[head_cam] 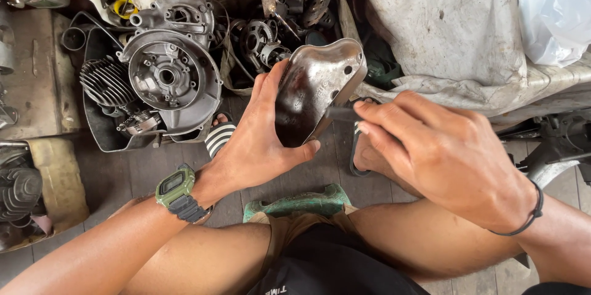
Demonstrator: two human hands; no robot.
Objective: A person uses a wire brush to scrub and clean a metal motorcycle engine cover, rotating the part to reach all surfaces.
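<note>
Head view: I am gripping the cover (317, 89) in my left hand (258, 141); my right hand (443, 153) fingers are pinching a tool (341, 112) against its rim, work appearing unfinished.

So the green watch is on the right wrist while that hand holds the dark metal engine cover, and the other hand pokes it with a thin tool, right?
Not quite: the head view shows the green watch on the left wrist. The left hand holds the dark metal engine cover; the right hand holds the thin tool against it.
</note>
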